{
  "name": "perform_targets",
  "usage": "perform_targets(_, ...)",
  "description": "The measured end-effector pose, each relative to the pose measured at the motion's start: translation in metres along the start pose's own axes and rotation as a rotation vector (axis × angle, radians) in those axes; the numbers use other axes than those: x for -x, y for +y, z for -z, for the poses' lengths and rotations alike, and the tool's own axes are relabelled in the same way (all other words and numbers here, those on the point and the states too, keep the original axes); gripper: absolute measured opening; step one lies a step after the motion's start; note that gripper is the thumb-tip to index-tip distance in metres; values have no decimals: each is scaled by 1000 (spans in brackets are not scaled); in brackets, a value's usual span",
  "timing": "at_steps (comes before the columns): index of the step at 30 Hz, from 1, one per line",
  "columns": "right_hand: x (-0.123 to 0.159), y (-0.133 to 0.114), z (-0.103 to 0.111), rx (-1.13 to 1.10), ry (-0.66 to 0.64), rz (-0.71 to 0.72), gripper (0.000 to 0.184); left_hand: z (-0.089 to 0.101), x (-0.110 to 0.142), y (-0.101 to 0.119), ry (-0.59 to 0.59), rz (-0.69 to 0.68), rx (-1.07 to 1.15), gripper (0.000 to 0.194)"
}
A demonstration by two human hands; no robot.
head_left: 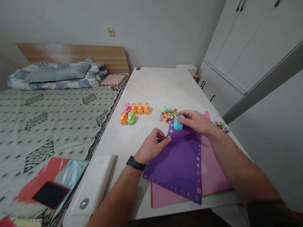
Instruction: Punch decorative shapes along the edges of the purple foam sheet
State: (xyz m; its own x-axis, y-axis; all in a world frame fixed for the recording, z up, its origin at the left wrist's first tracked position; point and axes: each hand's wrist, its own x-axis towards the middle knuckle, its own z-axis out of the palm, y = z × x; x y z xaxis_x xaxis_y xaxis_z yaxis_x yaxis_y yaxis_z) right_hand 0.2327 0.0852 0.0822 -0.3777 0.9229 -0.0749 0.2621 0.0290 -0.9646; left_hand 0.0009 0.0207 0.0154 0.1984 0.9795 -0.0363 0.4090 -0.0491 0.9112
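A purple sheet [176, 160] with small shapes punched along its edges lies at an angle over a stack of coloured sheets, pink [213, 170] on top. My left hand [155, 143] pinches the purple sheet's left edge between thumb and fingers. At its far edge sits a light-blue craft punch [178, 123], and my right hand [193, 121] grips it from the right, thumb on top. Just beyond the punch is a pile of colourful punched-out paper pieces [167, 114].
Several orange, pink and green craft punches [140, 108] stand to the left on the white table [156, 85]. A long white device [94, 183] lies along the table's left edge. More punches [222, 126] are beyond my right arm. Left is a bed [59, 126].
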Motion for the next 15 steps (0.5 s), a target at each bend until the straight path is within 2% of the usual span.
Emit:
perform_targets(4, 1, -1, -1, 5, -18, 1, 41, 2, 1, 9, -96, -84, -36, 33)
perform_targets(7, 1, -1, 0, 19, -13, 6, 41, 3, 2, 14, -100, -133, -83, 35)
perform_targets(11, 0, 0, 1, -3, -1, 21, 39, 3, 3, 15, -77, -131, -63, 34)
perform_targets(15, -1, 2, 1, 10, -4, 23, 39, 0, 4, 12, -146, -86, 29, 35)
